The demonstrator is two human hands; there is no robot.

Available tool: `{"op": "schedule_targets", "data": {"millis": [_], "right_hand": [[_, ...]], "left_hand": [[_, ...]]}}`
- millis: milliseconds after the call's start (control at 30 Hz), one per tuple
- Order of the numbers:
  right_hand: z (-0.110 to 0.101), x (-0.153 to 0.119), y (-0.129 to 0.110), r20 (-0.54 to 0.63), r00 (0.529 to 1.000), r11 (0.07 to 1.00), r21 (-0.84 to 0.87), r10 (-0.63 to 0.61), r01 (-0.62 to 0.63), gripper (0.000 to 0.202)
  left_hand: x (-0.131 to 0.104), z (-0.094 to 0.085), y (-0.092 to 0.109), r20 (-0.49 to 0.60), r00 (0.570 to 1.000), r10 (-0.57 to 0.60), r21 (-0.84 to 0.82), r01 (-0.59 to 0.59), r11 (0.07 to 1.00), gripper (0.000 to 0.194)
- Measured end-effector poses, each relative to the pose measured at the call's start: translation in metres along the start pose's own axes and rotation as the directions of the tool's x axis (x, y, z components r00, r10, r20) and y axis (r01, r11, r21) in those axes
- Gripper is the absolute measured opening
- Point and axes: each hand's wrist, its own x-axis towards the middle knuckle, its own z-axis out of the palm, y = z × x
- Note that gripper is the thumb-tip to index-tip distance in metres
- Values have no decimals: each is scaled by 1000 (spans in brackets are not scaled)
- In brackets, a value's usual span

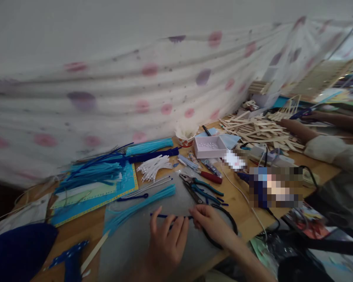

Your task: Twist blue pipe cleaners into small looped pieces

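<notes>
A short dark blue pipe cleaner point(162, 216) runs level between my hands, over the grey mat point(126, 250). My left hand point(169, 237) has its fingers curled over it, the index finger somewhat apart; the thumb is hidden. At the other end, my right hand point(208, 221) pinches it between thumb and fingertips. Just beyond my right hand lie teal-handled pliers point(206, 187) and black-handled scissors point(235, 219), the scissors partly covered by that hand. A bundle of light blue pipe cleaners point(144, 203) rests beyond my left hand.
White stems point(154, 167), more blue bundles point(97, 172) and a white box of beads point(210, 147) stand farther back. Wooden sticks point(255, 131) are heaped at right, near another person's arm point(297, 131). A blue glue gun point(72, 258) lies at front left. A white cable point(247, 199) crosses the table.
</notes>
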Motion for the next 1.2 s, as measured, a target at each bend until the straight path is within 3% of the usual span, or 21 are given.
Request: {"op": "schedule_targets", "data": {"millis": [267, 333, 400, 467, 533, 633, 700, 733, 767, 800, 833, 900, 967, 1033, 1100, 1167, 1200], "right_hand": [[-2, 1, -6, 24, 1000, 1000, -6, -12, 12, 43], [-3, 1, -7, 14, 999, 999, -25, -32, 32, 44], [-5, 0, -8, -7, 998, 997, -48, -55, 54, 43], [-8, -3, -11, -22, 994, 989, -106, -106, 103, 41], [-13, -9, -16, 15, 982, 961, -203, -189, 188, 39], [-22, -18, -24, 153, 944, 899, -291, -294, 327, 37], [-27, -22, -29, 217, 924, 893, -263, -314, 365, 37], [-29, -24, -30, 221, 922, 900, -237, -318, 367, 38], [-29, -24, -30, 210, 925, 910, -207, -318, 360, 39], [-29, -23, -29, 187, 931, 922, -173, -315, 347, 40], [-27, -22, -28, 156, 938, 934, -138, -309, 331, 41], [-23, -19, -23, 99, 953, 953, -73, -288, 295, 44], [-18, -15, -17, 70, 961, 963, -34, -266, 269, 45], [-14, -13, -13, 50, 965, 965, -32, -258, 259, 47], [-11, -13, -12, 31, 965, 964, -50, -260, 261, 47], [-8, -16, -14, 3, 961, 957, -99, -275, 274, 45], [-7, -18, -15, -11, 954, 945, -140, -299, 294, 43]], "left_hand": [[8, 1, -10, 137, 986, 95, 89, -108, 990, 29], [9, 4, -11, 210, 976, 58, 75, -75, 994, 28], [13, 3, -12, 293, 955, -50, -22, 59, 998, 26], [19, -2, -14, 427, 886, -183, -174, 279, 944, 23], [27, -10, -19, 597, 757, -266, -314, 525, 791, 21], [37, -19, -28, 820, 541, -186, -431, 798, 422, 20], [37, -20, -30, 880, 467, -92, -444, 875, 192, 19], [35, -20, -28, 882, 465, -75, -456, 882, 117, 18], [32, -19, -26, 868, 489, -85, -483, 871, 84, 18], [28, -18, -22, 833, 541, -118, -531, 841, 104, 19], [24, -16, -18, 767, 619, -168, -594, 784, 177, 19], [16, -11, -11, 561, 792, -242, -676, 606, 419, 18], [11, -6, -6, 337, 909, -244, -643, 411, 646, 17], [8, -2, -5, 183, 959, -218, -542, 283, 791, 17], [9, -1, -5, 99, 981, -167, -418, 193, 888, 16], [11, -3, -5, 86, 984, -154, -372, 175, 912, 20], [12, -5, -3, 117, 973, -197, -401, 227, 887, 23]]}}
